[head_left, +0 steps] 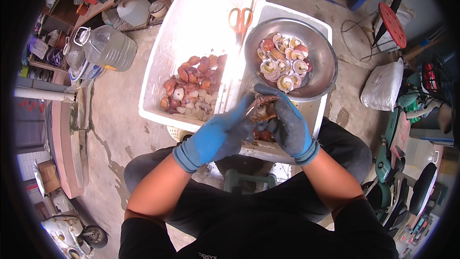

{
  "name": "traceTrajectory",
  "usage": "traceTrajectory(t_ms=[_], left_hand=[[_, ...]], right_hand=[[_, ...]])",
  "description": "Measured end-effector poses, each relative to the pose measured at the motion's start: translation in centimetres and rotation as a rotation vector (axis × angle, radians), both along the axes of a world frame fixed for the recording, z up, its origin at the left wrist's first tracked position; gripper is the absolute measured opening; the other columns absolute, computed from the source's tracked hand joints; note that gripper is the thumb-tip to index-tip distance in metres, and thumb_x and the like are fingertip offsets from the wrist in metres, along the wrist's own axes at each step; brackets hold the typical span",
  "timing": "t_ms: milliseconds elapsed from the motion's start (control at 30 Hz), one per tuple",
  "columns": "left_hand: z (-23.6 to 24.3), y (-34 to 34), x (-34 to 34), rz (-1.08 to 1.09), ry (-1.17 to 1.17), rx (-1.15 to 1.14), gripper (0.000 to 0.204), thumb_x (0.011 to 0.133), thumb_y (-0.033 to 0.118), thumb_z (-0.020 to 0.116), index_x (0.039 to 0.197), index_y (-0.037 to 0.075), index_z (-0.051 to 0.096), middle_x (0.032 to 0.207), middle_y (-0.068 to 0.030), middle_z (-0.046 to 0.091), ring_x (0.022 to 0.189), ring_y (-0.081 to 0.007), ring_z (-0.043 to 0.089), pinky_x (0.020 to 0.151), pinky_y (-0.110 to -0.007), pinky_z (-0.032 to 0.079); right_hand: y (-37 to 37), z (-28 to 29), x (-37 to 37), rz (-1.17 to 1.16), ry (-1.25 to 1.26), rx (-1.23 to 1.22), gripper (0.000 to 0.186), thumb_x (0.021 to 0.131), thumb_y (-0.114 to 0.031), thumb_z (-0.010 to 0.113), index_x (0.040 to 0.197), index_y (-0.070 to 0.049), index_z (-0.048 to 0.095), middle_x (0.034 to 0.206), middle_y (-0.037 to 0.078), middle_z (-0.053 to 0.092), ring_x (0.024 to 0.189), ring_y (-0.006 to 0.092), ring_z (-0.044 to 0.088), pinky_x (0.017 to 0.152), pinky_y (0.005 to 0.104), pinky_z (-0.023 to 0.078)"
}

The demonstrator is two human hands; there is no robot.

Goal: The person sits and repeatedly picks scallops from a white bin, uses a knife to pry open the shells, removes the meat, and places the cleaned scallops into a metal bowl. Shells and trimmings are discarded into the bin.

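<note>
My right hand (pixel 293 123), in a blue glove with a grey palm, is closed around an opened scallop (pixel 265 109). In a matching glove, my left hand (pixel 215 136) is closed at the scallop's left side, partly blurred; what it grips is hidden. Reddish shells (pixel 262 135) show just below, between my hands. Beyond my right hand, a metal bowl (pixel 329 69) holds several opened scallops (pixel 285 60) with pale flesh showing. A white foam box (pixel 155 74) on the left contains a heap of reddish-brown scallops (pixel 194 76) and paler pieces near its front.
Orange-handled scissors (pixel 240 20) lie at the box's right rim. The bowl rests on another white foam box (pixel 322 25). A large clear water jug (pixel 112 48) stands at left, a red stool (pixel 392 25) at far right, and a white sack (pixel 382 85) below it.
</note>
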State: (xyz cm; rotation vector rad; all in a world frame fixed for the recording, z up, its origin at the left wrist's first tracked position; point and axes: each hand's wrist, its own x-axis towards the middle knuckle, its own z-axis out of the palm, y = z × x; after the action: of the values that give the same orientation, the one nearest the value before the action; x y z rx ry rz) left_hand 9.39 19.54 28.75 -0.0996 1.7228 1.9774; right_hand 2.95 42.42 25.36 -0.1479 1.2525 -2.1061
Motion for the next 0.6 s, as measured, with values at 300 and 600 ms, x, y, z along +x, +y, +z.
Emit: traceTrajectory(t_ms=[300,600], left_hand=[[1.5,-0.3,-1.5,0.091,0.879,-0.851,0.044,0.091,0.010,0.081,0.133,0.008,0.070,0.093,-0.0138,0.072,0.071,-0.0267,0.069,0.067,-0.039,0.055],[-0.8,1.5,-1.2,-0.047,1.232,-1.033,0.048,0.083,0.003,0.079,0.129,0.011,0.067,0.086,-0.0064,0.066,0.067,-0.0265,0.066,0.059,-0.037,0.050]], right_hand=[[-1.3,-0.9,0.5,0.029,-0.074,-0.024,0.050,0.114,-0.027,0.047,0.157,-0.002,0.045,0.139,0.010,0.061,0.125,0.0224,0.063,0.106,0.0393,0.054],[-1.2,-1.6,-0.2,0.029,-0.579,-0.167,0.077,0.108,-0.068,0.044,0.149,-0.003,0.055,0.128,0.013,0.069,0.117,0.0264,0.069,0.102,0.0458,0.057]])
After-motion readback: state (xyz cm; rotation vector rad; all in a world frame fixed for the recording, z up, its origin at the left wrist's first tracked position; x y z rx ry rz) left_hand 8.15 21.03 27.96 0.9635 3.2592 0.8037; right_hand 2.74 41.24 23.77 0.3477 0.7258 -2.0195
